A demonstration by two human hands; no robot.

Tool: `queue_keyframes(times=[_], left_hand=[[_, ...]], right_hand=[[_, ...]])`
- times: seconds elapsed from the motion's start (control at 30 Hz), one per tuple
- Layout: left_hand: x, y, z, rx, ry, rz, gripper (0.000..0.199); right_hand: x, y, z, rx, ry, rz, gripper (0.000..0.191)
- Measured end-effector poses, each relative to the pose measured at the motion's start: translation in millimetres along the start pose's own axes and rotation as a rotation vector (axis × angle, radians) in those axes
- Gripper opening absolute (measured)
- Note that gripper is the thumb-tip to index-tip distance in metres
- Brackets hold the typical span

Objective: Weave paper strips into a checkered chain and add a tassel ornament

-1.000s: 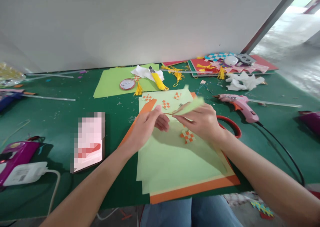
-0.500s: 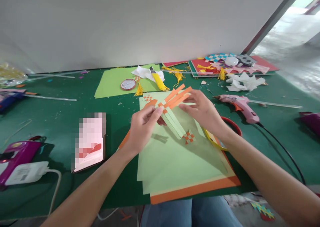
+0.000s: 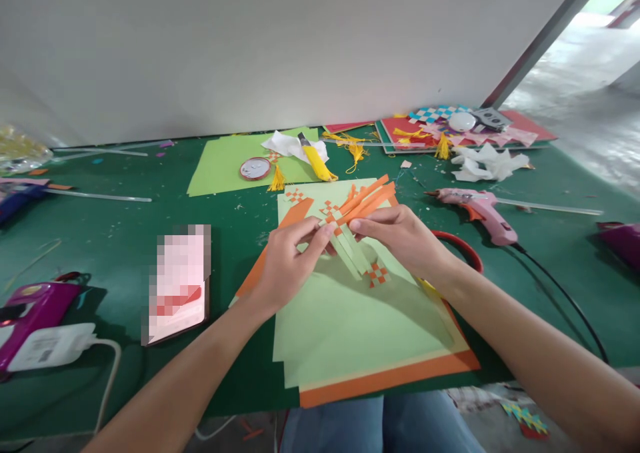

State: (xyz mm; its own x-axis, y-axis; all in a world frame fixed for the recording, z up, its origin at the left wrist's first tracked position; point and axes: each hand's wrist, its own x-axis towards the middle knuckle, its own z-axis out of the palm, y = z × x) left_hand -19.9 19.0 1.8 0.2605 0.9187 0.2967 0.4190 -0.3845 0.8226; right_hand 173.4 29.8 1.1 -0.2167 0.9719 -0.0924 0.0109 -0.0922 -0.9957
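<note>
Above the pale green paper sheets [image 3: 350, 333], my left hand [image 3: 293, 260] pinches a woven bundle of paper strips [image 3: 353, 250] at its checkered orange and green crossing. Orange strip ends fan out up and right; pale green ends point down and right. The thumb and fingers of my right hand [image 3: 400, 236] are closed on the bundle's right side, near the base of the orange strips. Just under the green ends lies a small checkered woven paper piece [image 3: 379, 275]. Another checkered piece [image 3: 295, 196] rests at the sheets' upper left corner.
A pink glue gun [image 3: 475, 210] lies to the right, its cord running down. Red-handled scissors [image 3: 463, 246] are partly under my right forearm. Behind the sheets are a yellow cutter knife [image 3: 317, 160] and a round lid [image 3: 255, 168]. A phone [image 3: 183, 286] is left.
My right hand has moved left and down from the orange strip tips to the woven crossing. The bundle has shifted slightly right and down, and another checkered piece shows behind it.
</note>
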Motion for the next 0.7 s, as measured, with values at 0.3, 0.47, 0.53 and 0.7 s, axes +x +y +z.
queue_keyframes(times=[0.3, 0.47, 0.53, 0.7], left_hand=[[1.3, -1.1, 1.7, -0.087, -0.053, -0.033, 0.022], [0.4, 0.7, 0.8, -0.103, -0.065, -0.035, 0.024], [0.3, 1.3, 0.1, -0.085, -0.057, -0.032, 0.025], [-0.1, 1.2, 0.2, -0.064, -0.053, -0.032, 0.026]], right_hand=[[-3.3, -6.8, 3.0, -0.081, 0.011, 0.008, 0.027], [-3.3, -3.7, 3.1, -0.136, 0.01, -0.029, 0.03], [-2.9, -1.9, 2.7, -0.128, -0.014, -0.044, 0.026], [-2.3, 1.5, 0.7, -0.147, -0.017, -0.046, 0.025]])
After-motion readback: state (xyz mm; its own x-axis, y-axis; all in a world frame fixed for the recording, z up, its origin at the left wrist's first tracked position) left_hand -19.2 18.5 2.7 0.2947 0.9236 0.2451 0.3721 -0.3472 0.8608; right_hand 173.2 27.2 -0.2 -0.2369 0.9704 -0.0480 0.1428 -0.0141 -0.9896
